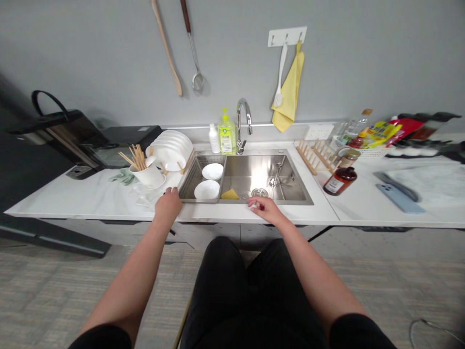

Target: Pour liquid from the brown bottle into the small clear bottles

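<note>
My left hand [169, 204] rests at the counter's front, just left of the sink's corner, its back towards me. Its fingers are foreshortened and look loosely apart, with nothing visible in them. Over the sink's front rim hovers or rests my right hand [265, 210], fingers loosely bent and apart; I see nothing held. The steel sink [250, 169] has a wire drainer basket [194, 177] in its left part, holding two white bowls [207, 189]. A yellow sponge or cloth [230, 194] lies at the front of the basin, between my hands.
Left stand white plates [170, 148] in a rack and a white chopstick holder [147, 175]. A faucet [240, 126] and green soap bottle [226, 135] are behind the sink. Right are a wooden rack [317, 157], brown bottle [340, 181] and blue phone [399, 198]. A yellow cloth [289, 92] hangs above.
</note>
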The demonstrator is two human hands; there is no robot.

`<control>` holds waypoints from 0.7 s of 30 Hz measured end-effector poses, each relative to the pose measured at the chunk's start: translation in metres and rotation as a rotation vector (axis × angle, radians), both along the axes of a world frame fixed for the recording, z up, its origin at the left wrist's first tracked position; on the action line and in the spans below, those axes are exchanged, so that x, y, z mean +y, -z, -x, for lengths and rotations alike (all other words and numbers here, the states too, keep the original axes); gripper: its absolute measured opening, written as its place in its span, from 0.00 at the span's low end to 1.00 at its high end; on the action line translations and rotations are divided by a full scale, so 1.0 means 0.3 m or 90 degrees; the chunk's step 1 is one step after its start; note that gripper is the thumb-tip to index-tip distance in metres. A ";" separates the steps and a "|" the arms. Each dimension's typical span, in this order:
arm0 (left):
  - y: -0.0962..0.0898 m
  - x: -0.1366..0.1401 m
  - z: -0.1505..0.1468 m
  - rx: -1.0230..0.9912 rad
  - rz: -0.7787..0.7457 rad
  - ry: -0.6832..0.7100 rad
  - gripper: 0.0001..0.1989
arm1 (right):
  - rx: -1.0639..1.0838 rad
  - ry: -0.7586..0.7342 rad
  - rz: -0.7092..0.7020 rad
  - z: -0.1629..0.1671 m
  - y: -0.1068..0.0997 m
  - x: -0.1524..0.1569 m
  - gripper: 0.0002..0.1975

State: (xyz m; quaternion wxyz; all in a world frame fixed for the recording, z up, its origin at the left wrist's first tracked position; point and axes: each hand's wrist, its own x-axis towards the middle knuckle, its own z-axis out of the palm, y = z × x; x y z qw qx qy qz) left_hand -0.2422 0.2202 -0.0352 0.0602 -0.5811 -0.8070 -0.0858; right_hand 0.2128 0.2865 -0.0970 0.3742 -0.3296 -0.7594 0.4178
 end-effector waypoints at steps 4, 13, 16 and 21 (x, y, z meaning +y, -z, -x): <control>0.029 0.086 0.039 0.052 0.076 -0.030 0.21 | -0.004 0.001 0.001 0.001 -0.019 -0.010 0.20; 0.010 0.117 0.129 0.041 0.107 -0.032 0.09 | 0.009 -0.004 -0.006 -0.003 -0.003 -0.002 0.16; -0.011 0.106 0.100 0.041 0.046 -0.021 0.13 | -0.001 0.001 -0.016 -0.006 0.008 -0.002 0.15; 0.032 0.104 -0.179 -0.264 -0.159 0.129 0.24 | 0.009 0.147 -0.040 0.015 0.020 0.001 0.14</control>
